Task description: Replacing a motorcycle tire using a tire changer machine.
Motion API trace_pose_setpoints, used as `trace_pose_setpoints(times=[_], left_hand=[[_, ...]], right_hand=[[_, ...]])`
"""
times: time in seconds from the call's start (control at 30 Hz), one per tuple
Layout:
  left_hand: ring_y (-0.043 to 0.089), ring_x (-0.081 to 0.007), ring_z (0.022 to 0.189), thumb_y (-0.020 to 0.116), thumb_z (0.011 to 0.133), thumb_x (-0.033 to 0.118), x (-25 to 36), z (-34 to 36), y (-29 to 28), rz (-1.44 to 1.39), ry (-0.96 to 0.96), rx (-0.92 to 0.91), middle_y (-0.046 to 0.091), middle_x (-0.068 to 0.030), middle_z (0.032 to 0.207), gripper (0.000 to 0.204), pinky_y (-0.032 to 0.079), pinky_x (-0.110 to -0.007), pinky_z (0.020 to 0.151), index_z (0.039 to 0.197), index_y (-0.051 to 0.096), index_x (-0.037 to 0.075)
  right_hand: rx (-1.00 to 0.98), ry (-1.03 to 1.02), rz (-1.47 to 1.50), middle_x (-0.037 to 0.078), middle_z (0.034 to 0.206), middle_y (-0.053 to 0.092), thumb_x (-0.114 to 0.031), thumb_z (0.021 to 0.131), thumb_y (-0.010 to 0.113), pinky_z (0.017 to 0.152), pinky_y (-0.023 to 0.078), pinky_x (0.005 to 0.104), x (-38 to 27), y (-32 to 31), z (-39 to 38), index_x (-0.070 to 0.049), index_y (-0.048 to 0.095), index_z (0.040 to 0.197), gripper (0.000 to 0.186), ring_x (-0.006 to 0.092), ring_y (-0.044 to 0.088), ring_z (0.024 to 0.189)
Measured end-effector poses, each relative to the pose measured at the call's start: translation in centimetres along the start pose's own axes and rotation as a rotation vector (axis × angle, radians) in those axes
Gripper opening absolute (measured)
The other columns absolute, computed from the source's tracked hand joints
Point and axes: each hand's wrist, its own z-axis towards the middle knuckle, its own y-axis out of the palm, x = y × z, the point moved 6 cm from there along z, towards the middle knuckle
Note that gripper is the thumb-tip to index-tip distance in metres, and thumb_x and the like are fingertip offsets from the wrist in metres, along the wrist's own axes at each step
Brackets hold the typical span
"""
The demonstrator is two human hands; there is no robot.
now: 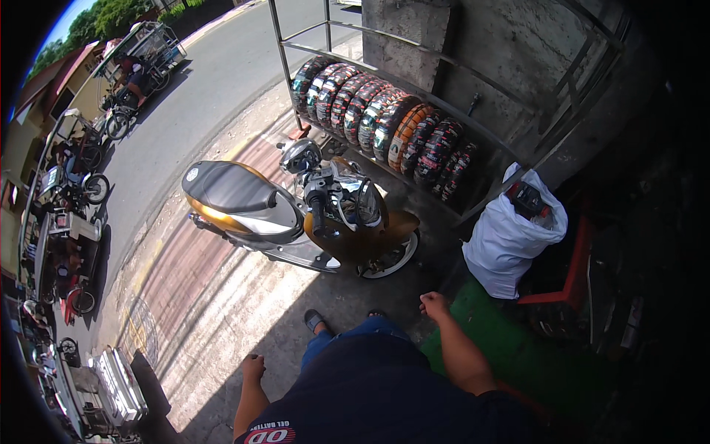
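Basically, biggest first: a paved road (pixel 214 81) runs beyond the scooter's tail end, with motorized tricycles (pixel 74 226) parked along its far side. Metal rack (pixel 281 46) stands behind the scooter, loaded with a row of wrapped tires (pixel 373 111), one mostly orange. Motor scooter (pixel 277 222), gold, white and black, stands upright mid-view, seat toward the road, front wheel at the shaded end, handlebars turned. Green mat (pixel 481 318) lies on the near side, past the scooter's front wheel; white woven sack (pixel 506 244), open-topped with a dark item inside, sits off the scooter's nose. Both hands are on the scooter's near side, apart from it. Right hand (pixel 434 304) is near the front wheel, curled into a loose fist; can't tell if anything is inside. Left hand (pixel 253 365) is farther from the scooter, fingers looking bent; can't tell how tightly closed or whether it holds anything.
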Motion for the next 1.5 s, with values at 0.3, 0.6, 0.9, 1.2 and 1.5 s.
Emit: trace_pose_setpoints(times=[0.3, 0.6, 0.9, 1.2, 1.5], left_hand=[[0.072, -0.0227, 0.073, 0.066, 0.092, 0.023, 15.9, 12.9, -7.9, -0.085, 0.444, 0.038, 0.073, -0.0179, 0.092, 0.042, 0.058, -0.034, 0.065, 0.121, 0.064, -0.006], [0.068, -0.0163, 0.079, 0.064, 0.098, 0.025, 34.1, 3.2, -3.4, -0.174, 0.74, -0.434, 0.072, -0.0118, 0.09, 0.034, 0.055, -0.03, 0.071, 0.115, 0.069, -0.004], [0.064, -0.0162, 0.076, 0.03, 0.107, 0.056, 43.6, -6.3, 4.9, -0.233, 0.626, -0.817, 0.072, -0.0115, 0.097, 0.069, 0.049, -0.03, 0.072, 0.124, 0.065, -0.001], [0.067, -0.0236, 0.073, 0.002, 0.094, 0.079, 48.0, -8.1, 11.0, -0.307, 0.217, -0.708, 0.07, -0.0175, 0.09, 0.107, 0.051, -0.033, 0.066, 0.125, 0.058, -0.006], [0.063, -0.0209, 0.06, 0.009, 0.093, 0.081, 49.5, -10.5, 10.2, -0.417, -0.039, -0.534, 0.068, -0.015, 0.076, 0.109, 0.049, -0.03, 0.058, 0.13, 0.054, -0.011]], right_hand=[[-0.289, -0.003, -0.984, 0.017, 0.1, 0.071, -0.034, 0.091, 0.066, 0.073, 0.057, 0.0443, 17.5, 13.5, -3.6, -0.001, 0.066, 0.121, 0.044, 0.032, 0.071, 0.079], [0.171, 0.386, 0.082, 0.012, 0.084, 0.072, -0.029, 0.093, 0.07, 0.064, 0.055, 0.0362, 12.2, 15.5, -9.6, 0.003, 0.066, 0.11, 0.036, 0.0215, 0.071, 0.073], [0.353, -0.139, 0.178, 0.007, 0.1, 0.068, -0.038, 0.091, 0.072, 0.083, 0.051, 0.0328, -5.0, 4.3, 2.4, 0.002, 0.068, 0.114, 0.046, 0.017, 0.065, 0.088], [0.204, -0.296, 0.329, 0.024, 0.142, 0.055, -0.041, 0.089, 0.07, 0.11, 0.04, 0.0374, -27.4, -4.0, 32.0, 0.008, 0.045, 0.144, 0.078, 0.0324, 0.051, 0.134], [0.531, -0.507, 0.198, 0.028, 0.134, 0.059, -0.044, 0.083, 0.073, 0.105, 0.044, 0.0431, -37.4, -9.7, 57.6, 0.005, 0.05, 0.138, 0.077, 0.0394, 0.056, 0.127]])
